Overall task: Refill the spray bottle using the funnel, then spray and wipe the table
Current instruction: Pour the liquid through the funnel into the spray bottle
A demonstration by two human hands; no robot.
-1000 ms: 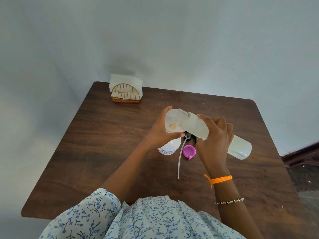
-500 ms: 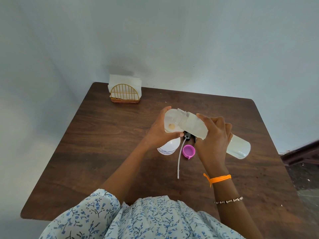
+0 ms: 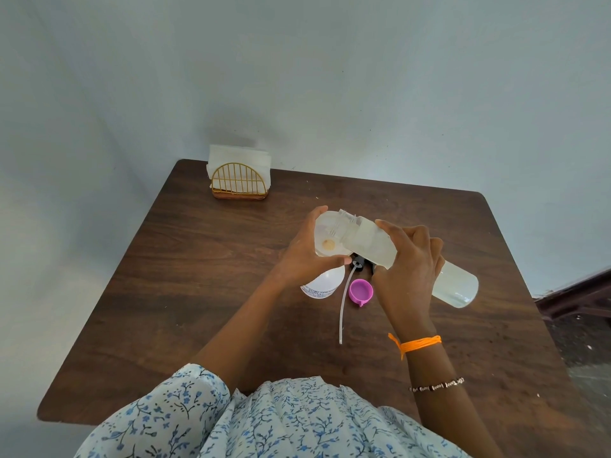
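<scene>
My left hand holds a clear funnel that sits in the neck of the white spray bottle, which stands on the brown table. My right hand grips a clear refill bottle, tipped on its side with its mouth over the funnel. The spray head, black with a long clear tube, lies on the table between my hands. A pink cap lies beside the tube.
A gold wire holder with white napkins stands at the table's far left corner. A pale wall rises behind the table. A dark piece of furniture shows past the right edge.
</scene>
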